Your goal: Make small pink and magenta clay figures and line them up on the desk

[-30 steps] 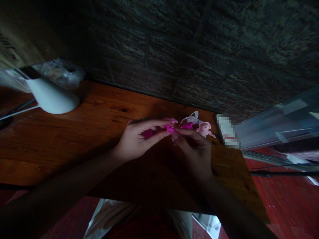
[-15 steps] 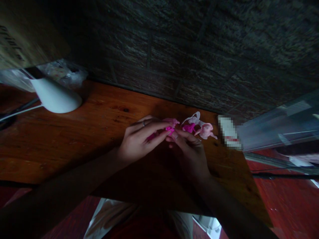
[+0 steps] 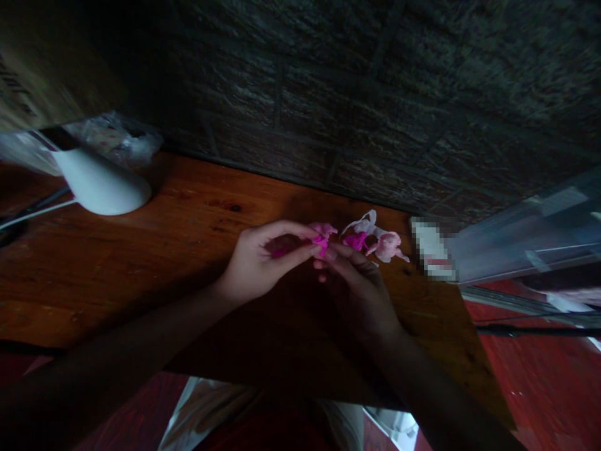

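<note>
Magenta scrap (image 3: 320,241): where is it sitting?

It is showing between the two hands, over the wooden surface (image 3: 197,200).

And what is each grip doing?

The left hand (image 3: 258,257) is pinching the scrap between thumb and forefinger. The right hand (image 3: 361,288) is grasping its right edge the same way, so both sets of fingertips are nearly meeting.

What is lying close by?

A lighter pink piece (image 3: 325,230) is peeking out just behind the scrap; whether it is touching the left hand, I am not managing to tell. Just beyond the right fingers, a second magenta piece (image 3: 355,241) is resting near a whitish piece (image 3: 367,225) and a pale pink piece (image 3: 388,246).

Farther out?

A pixelated white item (image 3: 432,247) is lying to the right, a white cone-shaped object (image 3: 106,185) is sitting well apart on the left, and a dark wall (image 3: 300,94) is rising behind.
</note>
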### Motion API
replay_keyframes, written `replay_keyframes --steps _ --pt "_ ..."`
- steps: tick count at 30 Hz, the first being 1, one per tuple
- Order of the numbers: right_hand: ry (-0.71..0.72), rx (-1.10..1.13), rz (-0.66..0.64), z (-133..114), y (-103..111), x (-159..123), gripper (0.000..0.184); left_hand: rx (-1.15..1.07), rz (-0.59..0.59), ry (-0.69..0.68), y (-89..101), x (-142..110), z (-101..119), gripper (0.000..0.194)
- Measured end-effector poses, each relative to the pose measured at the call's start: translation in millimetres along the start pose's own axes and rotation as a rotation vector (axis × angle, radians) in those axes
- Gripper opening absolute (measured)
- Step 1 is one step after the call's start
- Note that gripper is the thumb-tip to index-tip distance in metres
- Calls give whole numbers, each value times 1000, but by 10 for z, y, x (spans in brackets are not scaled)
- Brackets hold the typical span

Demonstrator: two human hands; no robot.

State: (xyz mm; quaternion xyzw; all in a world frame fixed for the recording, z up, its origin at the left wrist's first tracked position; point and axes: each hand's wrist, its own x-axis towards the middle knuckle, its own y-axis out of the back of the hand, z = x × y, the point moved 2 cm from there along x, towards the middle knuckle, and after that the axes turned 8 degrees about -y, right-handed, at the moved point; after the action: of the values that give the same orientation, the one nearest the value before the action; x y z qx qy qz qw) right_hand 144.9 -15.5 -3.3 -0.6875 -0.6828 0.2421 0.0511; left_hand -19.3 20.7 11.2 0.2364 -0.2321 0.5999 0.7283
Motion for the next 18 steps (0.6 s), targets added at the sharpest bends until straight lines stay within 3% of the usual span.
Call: replay_keyframes --steps 11,18 --pt "21 -48 -12 -9 -30 -21 18 78 -17 -75 23 3 38 13" --pt "-27 -41 -26 -1 -23 -16 14 190 -64 -257 58 25 39 7"
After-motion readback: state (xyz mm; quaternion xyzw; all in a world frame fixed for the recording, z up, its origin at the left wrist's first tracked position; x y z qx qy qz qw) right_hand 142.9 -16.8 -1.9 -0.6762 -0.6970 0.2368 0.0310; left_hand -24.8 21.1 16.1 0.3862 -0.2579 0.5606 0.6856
